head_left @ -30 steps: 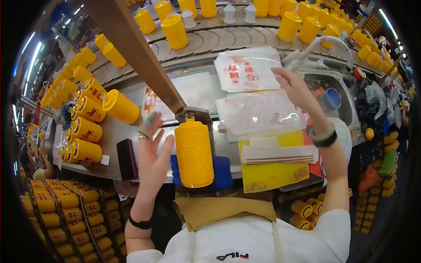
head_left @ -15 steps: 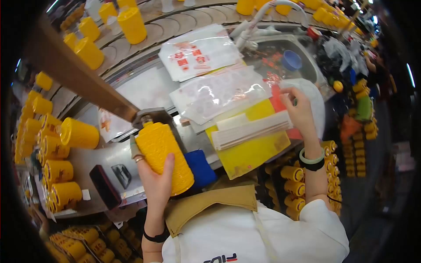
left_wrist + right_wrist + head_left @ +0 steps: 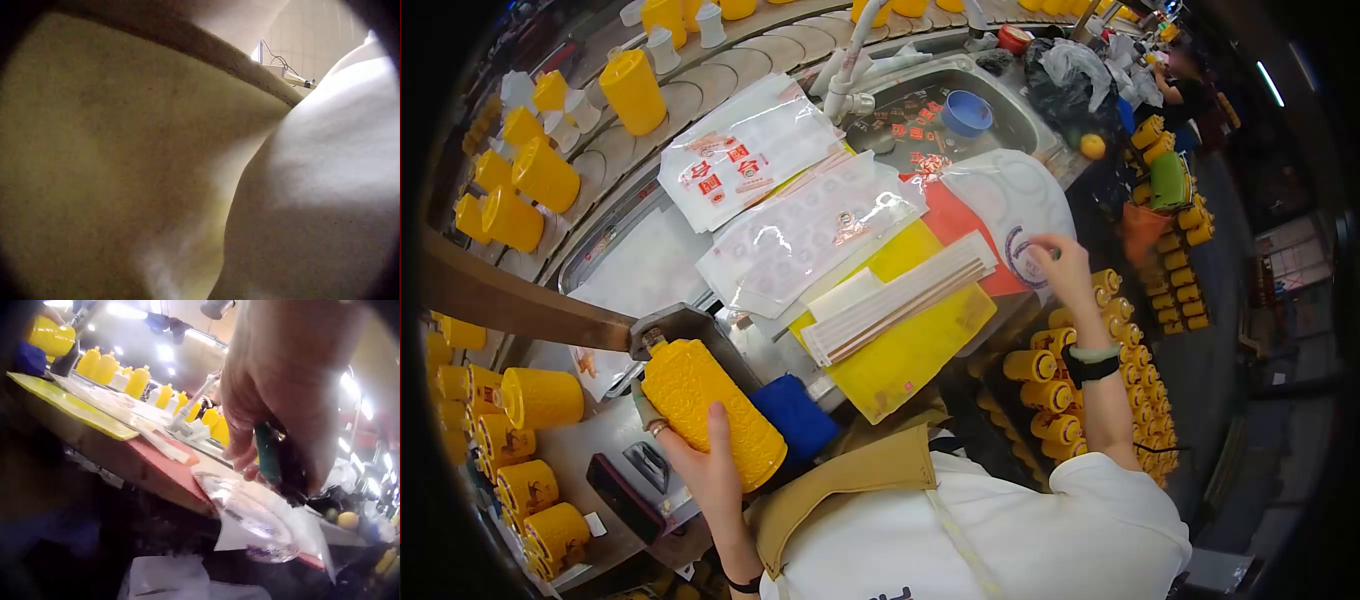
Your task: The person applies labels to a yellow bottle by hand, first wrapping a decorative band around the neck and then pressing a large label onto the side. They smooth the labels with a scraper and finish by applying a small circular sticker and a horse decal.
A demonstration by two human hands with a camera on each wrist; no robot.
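In the head view a yellow embossed bottle [image 3: 715, 410] lies tilted, its neck at the dark metal bracket [image 3: 668, 328] on a wooden beam's end. My left hand [image 3: 705, 460] grips its side, thumb on top; a greenish finger cover [image 3: 646, 404] shows. The left wrist view holds mostly blurred pale surfaces. My right hand [image 3: 1065, 270] hovers at a clear round plastic film [image 3: 1010, 205] with purple print. In the right wrist view its curled fingers [image 3: 240, 450] hold a small dark green object [image 3: 267, 453]; what it is I cannot tell.
Printed plastic sheets [image 3: 800, 235], a yellow folder [image 3: 900, 365] and a bundle of white strips [image 3: 900, 310] lie mid-table. Behind are a sink [image 3: 1000, 88] with a blue bowl [image 3: 967, 113], and a conveyor carrying yellow bottles [image 3: 632, 92]. A phone [image 3: 625, 495] and blue cloth [image 3: 795, 415] flank the left hand.
My left hand has come onto the bottle and grips it. My right hand has lowered from the sheets toward the round film. The head view has turned right.
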